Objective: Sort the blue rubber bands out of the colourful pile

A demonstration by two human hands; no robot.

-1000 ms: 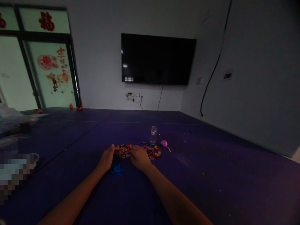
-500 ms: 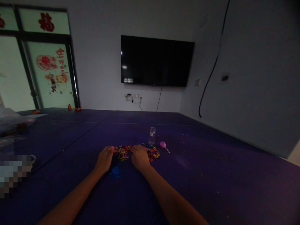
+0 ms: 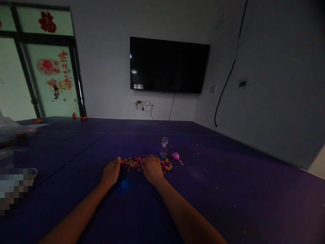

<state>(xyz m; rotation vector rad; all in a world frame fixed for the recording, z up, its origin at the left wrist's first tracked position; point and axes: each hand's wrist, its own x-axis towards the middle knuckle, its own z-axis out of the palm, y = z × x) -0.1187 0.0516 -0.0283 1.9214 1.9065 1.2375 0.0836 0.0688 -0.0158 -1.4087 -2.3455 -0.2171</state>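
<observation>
While right fingers (image 3: 152, 158) bend over coloured bands (image 3: 134, 163), left fingers (image 3: 118, 160) extended.

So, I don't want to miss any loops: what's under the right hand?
The pile of multicoloured loops shows on both sides of the right hand; whatever lies directly beneath the hand is covered and cannot be seen.

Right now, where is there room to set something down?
Bare: between the forearms, nearer than the blue pile; right of the pink item, toward the side wall, save pale specks. Crowded: multicoloured pile, left hand, right hand, bottle.
</observation>
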